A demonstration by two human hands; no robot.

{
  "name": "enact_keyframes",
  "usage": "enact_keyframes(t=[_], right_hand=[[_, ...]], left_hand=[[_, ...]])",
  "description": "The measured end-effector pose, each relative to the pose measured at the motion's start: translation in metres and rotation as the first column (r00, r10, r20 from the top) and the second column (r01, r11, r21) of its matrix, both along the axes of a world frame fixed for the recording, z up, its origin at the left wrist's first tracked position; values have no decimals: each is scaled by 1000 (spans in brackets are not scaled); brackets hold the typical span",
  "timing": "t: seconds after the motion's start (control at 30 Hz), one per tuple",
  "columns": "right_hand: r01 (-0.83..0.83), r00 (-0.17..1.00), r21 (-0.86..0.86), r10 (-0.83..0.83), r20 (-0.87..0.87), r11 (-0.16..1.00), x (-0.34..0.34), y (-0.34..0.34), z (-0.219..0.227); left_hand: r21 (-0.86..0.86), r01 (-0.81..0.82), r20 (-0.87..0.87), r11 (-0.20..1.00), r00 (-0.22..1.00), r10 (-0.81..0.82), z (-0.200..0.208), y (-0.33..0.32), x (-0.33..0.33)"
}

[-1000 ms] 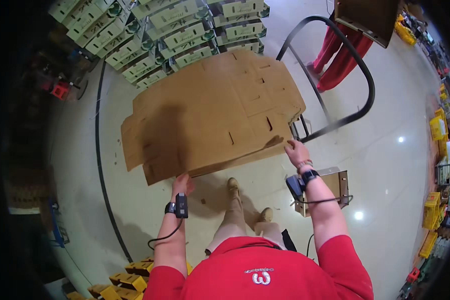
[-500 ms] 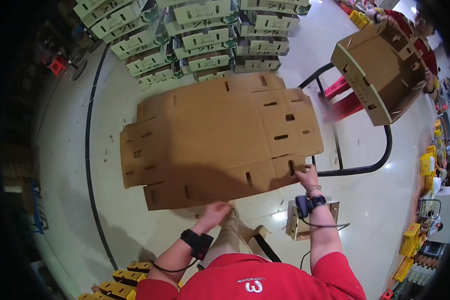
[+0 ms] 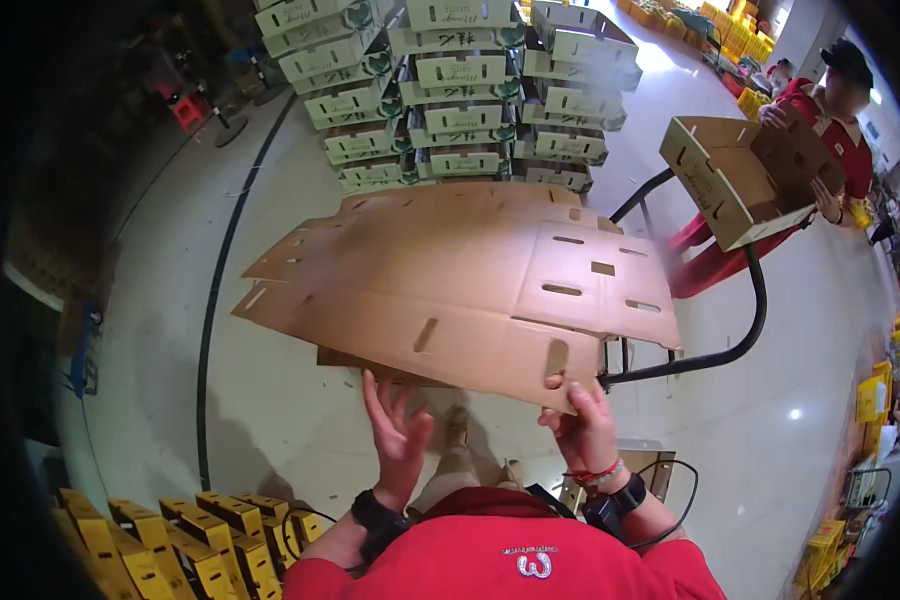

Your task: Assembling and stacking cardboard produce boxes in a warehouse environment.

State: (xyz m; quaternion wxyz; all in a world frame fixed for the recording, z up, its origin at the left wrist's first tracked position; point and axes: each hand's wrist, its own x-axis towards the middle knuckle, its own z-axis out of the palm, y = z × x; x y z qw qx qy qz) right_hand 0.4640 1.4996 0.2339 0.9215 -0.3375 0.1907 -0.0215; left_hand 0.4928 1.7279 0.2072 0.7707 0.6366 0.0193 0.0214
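A large brown cardboard box blank (image 3: 440, 270), flat with slots and hand holes, lies tilted in front of me, its near edge raised. My right hand (image 3: 582, 428) is closed on its near right corner, beside an oblong slot. My left hand (image 3: 400, 440) is open, fingers spread and pointing up, just below the near edge; whether the fingertips touch the board I cannot tell. Under the lifted edge shows a strip of another brown cardboard sheet (image 3: 338, 358).
Stacked pale cardboard trays (image 3: 460, 120) stand beyond the blank. At right, a co-worker (image 3: 840, 130) holds a folded box (image 3: 735, 190) above a black tubular cart handle (image 3: 760, 310). Yellow boxes (image 3: 210, 520) sit at lower left. A box (image 3: 645, 455) lies behind my right wrist.
The blank's near edge has been lifted and pulled toward me by my right hand. My left hand has turned palm up and opened. The co-worker's box has tilted and shifted.
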Motion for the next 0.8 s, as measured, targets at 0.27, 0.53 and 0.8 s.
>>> enact_keyframes(t=[0.27,0.53,0.8], right_hand=[[-678,456,-636,890,31,369,-88,-37,-31],[192,911,-902,271,310,386,-39,-163,-100],[245,892,-426,-30,451,871,-31,-154,-50]], left_hand=[[-317,-312,-284,895,932,225,6,23,-5],[-349,28,-72,937,996,-57,80,125,-71],[-412,12,-286,911,948,-142,87,147,-78]])
